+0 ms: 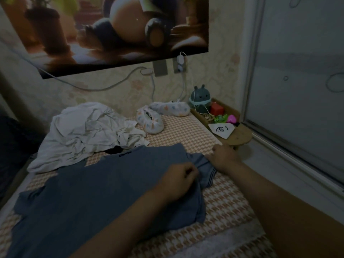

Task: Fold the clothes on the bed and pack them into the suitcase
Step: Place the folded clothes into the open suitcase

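Blue shirt [93, 192] flat on bed [186, 131]; left grip [178, 180] pinches fabric at sleeve seam; right grip [223, 155] touches sleeve end, closure unclear.

Bare orange-and-white checked bed cover [186, 131] lies open between the spread blue-grey T-shirt [93, 192] and the far wall, leaving a hand room to pass. A crumpled white heap of clothes [87, 131] blocks the far left. Two white patterned soft slippers [150, 121] sit at the far edge. A wooden tray of small toys [242, 135] and the white window frame [251, 71] close off the right side.
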Motion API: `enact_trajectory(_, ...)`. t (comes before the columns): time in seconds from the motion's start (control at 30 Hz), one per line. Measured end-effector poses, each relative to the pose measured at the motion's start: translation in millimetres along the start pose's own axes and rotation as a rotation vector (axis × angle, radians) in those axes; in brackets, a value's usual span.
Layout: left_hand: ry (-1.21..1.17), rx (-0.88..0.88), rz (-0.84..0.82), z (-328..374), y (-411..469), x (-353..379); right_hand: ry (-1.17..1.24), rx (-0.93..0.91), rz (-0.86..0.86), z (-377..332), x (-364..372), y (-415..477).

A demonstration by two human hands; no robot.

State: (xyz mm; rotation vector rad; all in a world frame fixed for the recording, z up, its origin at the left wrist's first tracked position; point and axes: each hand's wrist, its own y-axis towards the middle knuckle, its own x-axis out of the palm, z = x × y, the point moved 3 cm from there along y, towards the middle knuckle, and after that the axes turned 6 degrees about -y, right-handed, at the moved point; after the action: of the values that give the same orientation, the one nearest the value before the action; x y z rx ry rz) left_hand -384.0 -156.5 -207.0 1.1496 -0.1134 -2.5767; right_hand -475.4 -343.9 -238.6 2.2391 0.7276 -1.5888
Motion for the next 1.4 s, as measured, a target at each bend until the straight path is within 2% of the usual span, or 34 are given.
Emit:
enact_trajectory(0.07, 0.102, 0.006, 0.092, -12, 30, -4, 0.061, -0.085, -0.001, 3, -4, -2)
enact_trajectory(0.13, 0.24, -0.006, 0.062, -24, 60, 1, 0.182, -0.127, -0.001, 7, -5, -4)
enact_trajectory(0.2, 0.382, 0.002, -0.1, -33, 84, 13, 0.224, -0.137, -0.011, 10, -3, -2)
enact_trajectory(0.27, 0.397, -0.019, -0.289, -37, 99, 28, 0.311, -0.143, -0.005, 12, -2, 1)
enact_trajectory(0.3, 0.376, -0.038, -0.332, -38, 104, 33, 0.363, -0.145, -0.002, 12, -2, 2)
enact_trajectory(0.33, 0.343, -0.046, -0.318, -38, 108, 35, 0.42, -0.147, -0.006, 12, -2, 2)
enact_trajectory(0.47, 0.131, -0.047, -0.072, -31, 114, 15, 0.603, -0.143, -0.133, 5, -7, 2)
enact_trajectory(0.57, 0.109, -0.045, 0.021, -35, 106, -13, 0.629, -0.174, -0.325, -13, -8, -5)
enact_trajectory(0.67, 0.054, -0.05, 0.121, -45, 89, -45, 0.564, -0.23, -0.446, -40, -11, -18)
enact_trajectory(0.77, 0.031, -0.065, 0.226, -54, 64, -83, 0.466, -0.218, -0.433, -77, -16, -31)
enact_trajectory(0.87, 0.057, -0.036, 0.322, -65, 32, -125, 0.535, -0.212, -0.354, -126, -23, -45)
enact_trajectory(0.93, 0.115, -0.037, 0.368, -76, 6, -152, 0.572, -0.253, -0.382, -165, -24, -59)
enact_trajectory(1.03, 0.206, -0.127, 0.427, -103, -38, -192, 0.578, -0.326, -0.449, -225, -8, -84)
enact_trajectory(1.07, 0.212, -0.179, 0.424, -116, -53, -202, 0.617, -0.328, -0.52, -243, 2, -94)
enact_trajectory(1.17, -0.025, -0.397, 0.332, -150, -99, -212, 0.743, -0.304, -0.807, -278, 34, -120)
enact_trajectory(1.23, -0.116, -0.486, 0.28, -166, -122, -208, 0.707, -0.357, -0.733, -281, 41, -119)
enact_trajectory(1.33, -0.009, -0.583, 0.206, -177, -132, -193, 0.352, -0.464, -0.33, -262, 42, -93)
enact_trajectory(1.4, 0.012, -0.66, 0.164, -177, -129, -181, 0.175, -0.501, -0.167, -246, 46, -83)
